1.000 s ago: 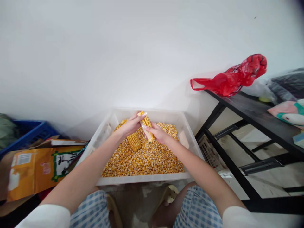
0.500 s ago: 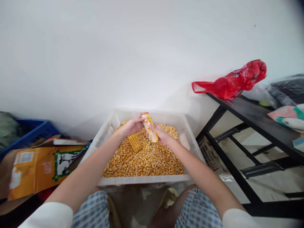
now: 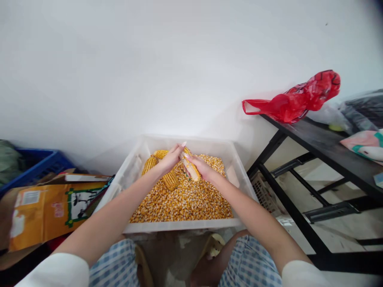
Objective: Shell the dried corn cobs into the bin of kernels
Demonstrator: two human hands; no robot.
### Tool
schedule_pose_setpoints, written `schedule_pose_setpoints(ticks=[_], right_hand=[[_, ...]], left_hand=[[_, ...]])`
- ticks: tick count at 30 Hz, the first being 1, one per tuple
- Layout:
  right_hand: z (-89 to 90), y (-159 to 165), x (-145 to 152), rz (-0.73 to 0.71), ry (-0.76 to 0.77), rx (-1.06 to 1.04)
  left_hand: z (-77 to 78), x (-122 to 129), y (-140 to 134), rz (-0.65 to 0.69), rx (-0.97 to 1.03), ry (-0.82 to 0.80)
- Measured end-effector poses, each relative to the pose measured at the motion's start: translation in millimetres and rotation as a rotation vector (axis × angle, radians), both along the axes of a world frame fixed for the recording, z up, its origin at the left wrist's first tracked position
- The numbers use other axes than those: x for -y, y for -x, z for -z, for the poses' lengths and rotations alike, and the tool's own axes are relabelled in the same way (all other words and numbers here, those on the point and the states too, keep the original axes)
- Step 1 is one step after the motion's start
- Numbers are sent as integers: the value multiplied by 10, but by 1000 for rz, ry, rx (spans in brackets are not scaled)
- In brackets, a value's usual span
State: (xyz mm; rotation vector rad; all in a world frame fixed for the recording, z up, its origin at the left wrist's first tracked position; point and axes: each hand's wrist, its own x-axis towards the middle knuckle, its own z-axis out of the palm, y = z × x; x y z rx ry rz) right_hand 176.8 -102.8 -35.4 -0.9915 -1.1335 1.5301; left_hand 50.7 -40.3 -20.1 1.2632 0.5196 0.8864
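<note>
A partly stripped corn cob (image 3: pixel 193 169) is held over the tub between both my hands, its pale bare side showing next to rows of yellow kernels. My left hand (image 3: pixel 172 156) is closed round its upper far end. Lower down, my right hand (image 3: pixel 200 165) grips the cob's right side, the thumb lying along it. Beneath them the white plastic tub (image 3: pixel 179 226) is filled with loose corn kernels (image 3: pixel 182 203). Whole ears of corn (image 3: pixel 170 180) lie on the kernels at the left, partly hidden by my left hand and forearm.
At right stands a black table (image 3: pixel 323 143) with a red plastic bag (image 3: pixel 296 101) on its corner. A plastic basket (image 3: pixel 265 191) sits below it. To the left are an orange cardboard box (image 3: pixel 54 207) and a blue crate (image 3: pixel 44 159). A white wall rises behind the tub.
My left hand has shifted slightly on the cob's upper end, and the cob has turned, showing less of its bare side. My right thumb has moved up along it. More ears show at left.
</note>
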Motion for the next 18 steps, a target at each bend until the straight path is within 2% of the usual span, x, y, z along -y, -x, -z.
schedule_pose_setpoints(ticks=[3,7,12,18], right_hand=[[-6,-4,16,41,-44,74],[7,9,26,42,-43,62],[53,87,44,69,-52,85],[27,10,-4,71,-38,19]], left_hand=[[34,-2,-1,-8,48,40],[-21,59,-1,20,63,59],[-133,119,42,145,22,123],[-164,13,102,209,163,166]])
